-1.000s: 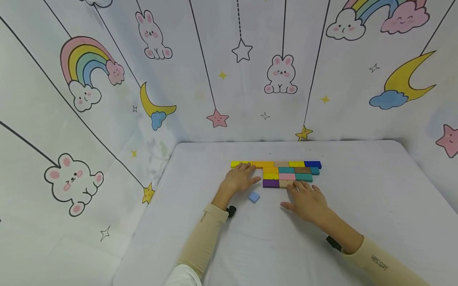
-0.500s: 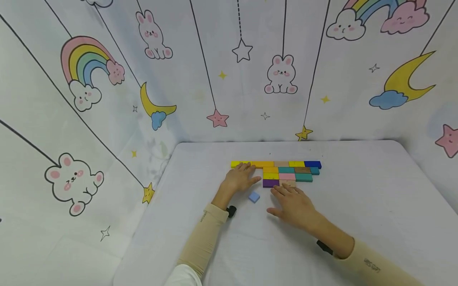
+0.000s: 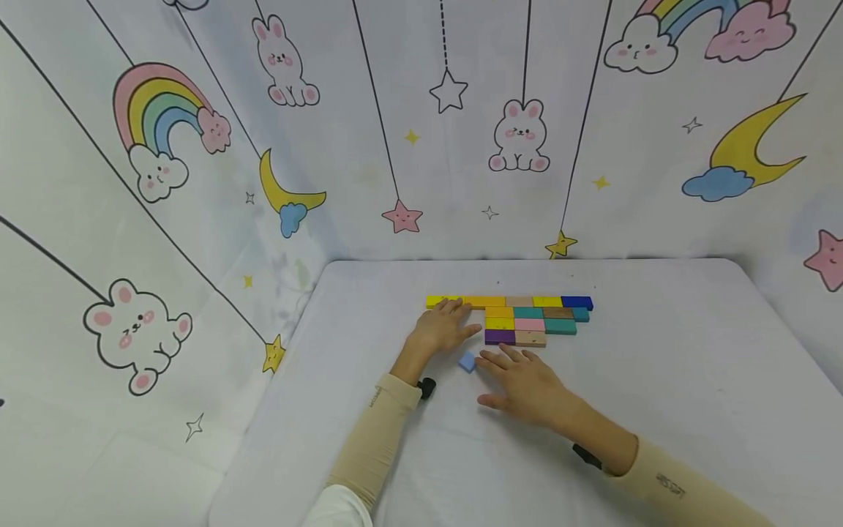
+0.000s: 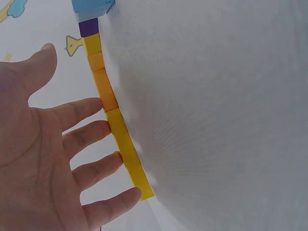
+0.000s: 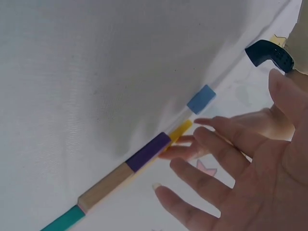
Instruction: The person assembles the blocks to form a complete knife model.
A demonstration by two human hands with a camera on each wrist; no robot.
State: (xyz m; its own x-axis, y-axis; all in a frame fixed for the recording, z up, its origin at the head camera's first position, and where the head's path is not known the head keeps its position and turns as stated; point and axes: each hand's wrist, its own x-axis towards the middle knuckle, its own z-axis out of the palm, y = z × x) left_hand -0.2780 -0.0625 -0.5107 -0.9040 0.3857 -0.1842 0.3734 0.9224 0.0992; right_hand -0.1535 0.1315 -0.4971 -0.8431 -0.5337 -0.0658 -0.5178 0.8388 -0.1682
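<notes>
Coloured blocks lie flat, joined in rows, in the head view. The back row runs from a yellow block (image 4: 127, 154) through an orange block (image 3: 486, 301) to a dark blue block (image 3: 577, 302). My left hand (image 3: 440, 331) rests spread out at the left end; its fingertips touch the yellow block in the left wrist view. A purple block (image 3: 499, 337) and a tan block (image 3: 530, 339) form the front row. A small light blue block (image 3: 467, 361) lies alone in front. Just right of it is my right hand (image 3: 527, 386), fingers straight and holding nothing; contact cannot be told.
A white cloth covers the table (image 3: 665, 380). Behind and beside it stand white walls printed with a rainbow (image 3: 158, 110), rabbits and stars. A black wrist camera (image 3: 427, 388) sits at the left wrist.
My right hand has moved left, from the front row's tan block to beside the light blue block. The left hand has stayed in place, and the blocks lie as before.
</notes>
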